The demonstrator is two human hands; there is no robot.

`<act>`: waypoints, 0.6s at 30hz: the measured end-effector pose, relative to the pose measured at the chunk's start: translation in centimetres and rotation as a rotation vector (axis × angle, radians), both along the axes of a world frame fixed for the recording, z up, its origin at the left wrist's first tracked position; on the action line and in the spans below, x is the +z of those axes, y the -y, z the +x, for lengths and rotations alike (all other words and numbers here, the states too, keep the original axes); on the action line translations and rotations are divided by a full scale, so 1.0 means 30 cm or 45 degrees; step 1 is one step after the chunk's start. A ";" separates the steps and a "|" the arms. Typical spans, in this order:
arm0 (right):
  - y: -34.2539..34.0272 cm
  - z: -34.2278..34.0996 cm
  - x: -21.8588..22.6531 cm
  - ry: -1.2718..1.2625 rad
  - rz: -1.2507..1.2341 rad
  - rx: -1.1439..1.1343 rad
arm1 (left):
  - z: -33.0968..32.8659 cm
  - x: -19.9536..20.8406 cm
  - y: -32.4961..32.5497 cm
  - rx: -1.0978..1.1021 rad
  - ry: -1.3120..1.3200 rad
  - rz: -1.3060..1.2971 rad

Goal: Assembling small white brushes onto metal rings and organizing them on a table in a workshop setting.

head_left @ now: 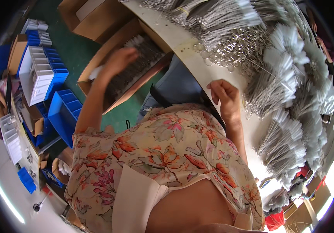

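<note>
My left hand (121,61) is over an open cardboard box (114,105) at the left, its fingers smeared by motion; whether it holds anything does not show. Inside the box lie many thin wire brushes (145,52) with pale bristle ends. At the table's near edge is my right hand (226,97), its fingers curled in toward the thumb; anything between them is too small or hidden to make out. Beyond it, bundles of wire brushes (278,83) with white bristles and ring-shaped wire ends are heaped on the pale table (188,52).
Another cardboard box (97,23) stands behind the first. Blue bins (64,110) and white divided trays (38,75) are stacked at the left above a green floor (73,54). Light blue fabric (178,83) lies below the table's edge. Other people are at the far left and upper right.
</note>
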State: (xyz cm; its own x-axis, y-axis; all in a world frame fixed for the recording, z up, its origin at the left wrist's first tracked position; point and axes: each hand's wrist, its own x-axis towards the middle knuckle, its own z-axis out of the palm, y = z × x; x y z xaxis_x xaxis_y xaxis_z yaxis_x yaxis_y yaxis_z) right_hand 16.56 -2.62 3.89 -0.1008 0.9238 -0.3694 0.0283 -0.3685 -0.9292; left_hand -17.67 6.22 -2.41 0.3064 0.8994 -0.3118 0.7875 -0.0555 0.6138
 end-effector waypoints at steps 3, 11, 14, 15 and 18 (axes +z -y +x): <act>0.013 -0.022 -0.037 0.084 -0.094 0.059 | -0.079 -0.429 0.066 -0.406 0.116 0.270; 0.020 -0.038 -0.034 0.072 -0.163 -0.022 | 0.049 -0.639 -0.265 -0.517 -0.258 1.200; 0.000 -0.034 -0.043 0.115 -0.179 -0.032 | 0.097 -0.619 -0.128 0.084 -0.002 0.278; -0.006 -0.033 -0.049 0.120 -0.174 -0.004 | 0.091 -0.657 -0.057 0.312 0.083 0.315; -0.016 -0.020 -0.048 0.123 -0.181 0.039 | 0.016 -0.706 0.097 0.820 0.259 0.068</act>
State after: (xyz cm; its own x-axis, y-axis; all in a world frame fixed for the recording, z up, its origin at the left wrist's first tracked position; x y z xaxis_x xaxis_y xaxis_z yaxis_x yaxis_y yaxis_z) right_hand 15.95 -2.13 2.45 -0.0860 0.8586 -0.5055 0.1280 -0.4936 -0.8602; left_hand -17.19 3.31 -23.61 -0.2480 0.9347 -0.2545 0.5424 0.3516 0.7630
